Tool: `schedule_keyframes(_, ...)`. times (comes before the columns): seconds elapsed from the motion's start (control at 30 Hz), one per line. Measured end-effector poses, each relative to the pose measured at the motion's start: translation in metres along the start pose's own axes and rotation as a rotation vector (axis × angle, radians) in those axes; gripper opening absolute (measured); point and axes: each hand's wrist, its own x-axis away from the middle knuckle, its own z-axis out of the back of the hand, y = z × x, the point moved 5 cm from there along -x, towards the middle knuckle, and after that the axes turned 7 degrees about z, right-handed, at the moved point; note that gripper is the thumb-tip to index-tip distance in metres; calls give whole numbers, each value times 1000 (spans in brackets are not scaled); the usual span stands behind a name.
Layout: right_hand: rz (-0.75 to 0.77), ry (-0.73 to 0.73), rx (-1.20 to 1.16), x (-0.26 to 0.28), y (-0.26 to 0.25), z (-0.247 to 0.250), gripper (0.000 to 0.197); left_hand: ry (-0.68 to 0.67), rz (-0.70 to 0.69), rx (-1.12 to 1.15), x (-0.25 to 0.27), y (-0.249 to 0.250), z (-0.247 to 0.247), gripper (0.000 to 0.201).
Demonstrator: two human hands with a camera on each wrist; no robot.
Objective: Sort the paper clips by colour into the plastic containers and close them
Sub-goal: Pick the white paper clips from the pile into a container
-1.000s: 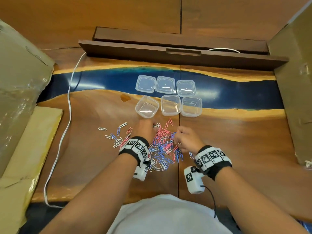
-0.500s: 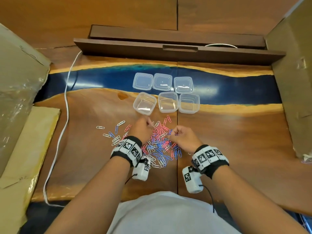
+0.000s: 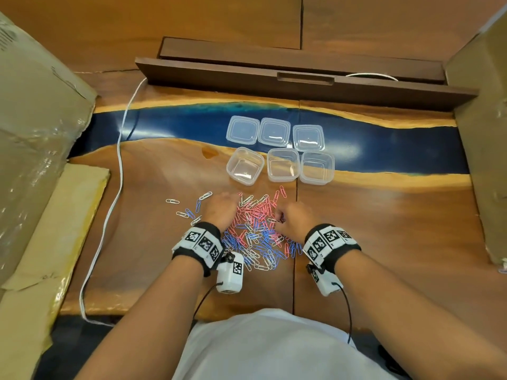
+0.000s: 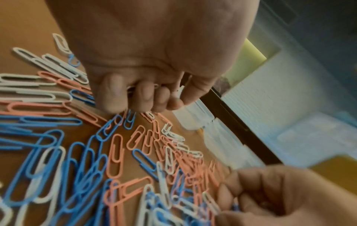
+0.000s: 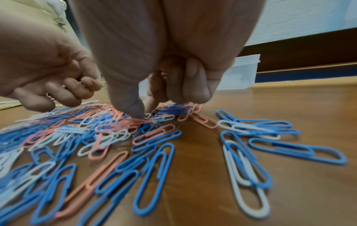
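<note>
**Both hands in the pile, tubs still bare**

Closest to the person, the paper clips [image 3: 256,234] lie in a mixed heap of blue, pink and white on the wooden table [image 3: 384,229], with a few strays scattered off to the left. The left hand [image 3: 220,208] is down at the heap's left edge, its fingers [image 4: 144,95] curled in; something white seems tucked behind them, probably gathered clips, though it is too blurred to be sure. The right hand [image 3: 292,222] is at the heap's right edge, thumb and forefinger brought together on a pink clip at the table surface, the other fingers folded into the palm.

Just beyond the heap stand three clear containers [image 3: 282,165] in a row, open, with nothing visible in them. Behind those, on the blue strip of the table, three lids [image 3: 274,131] lie side by side.

My reading: this is the very start of sorting, picking single colours out of the tangle. The next move calls for lifting what each hand has without dragging neighbouring clips along, then carrying it forward to one container and keeping to that colour there.
</note>
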Motion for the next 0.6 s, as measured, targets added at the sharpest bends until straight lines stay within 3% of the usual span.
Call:
schedule_keyframes(0.1,11,-62,7,2,-1,-1,4,103,-79,-117,4,8,-4,14)
schedule_keyframes(0.2,25,-67,-81,9,-1,0,10,99,-174,-190,3,19,-11,6)
schedule_keyframes(0.33,-73,-52,-526,24,4,3,28,133,-178,-370,-1,26,-14,10)
schedule_keyframes(0.47,-216,-64,-948,35,5,3,37,44,-126,-355,-5,29,-18,17)
schedule_keyframes(0.6,-230,-39,-833,24,0,7,40,-36,-119,-389,-10,30,-23,23)
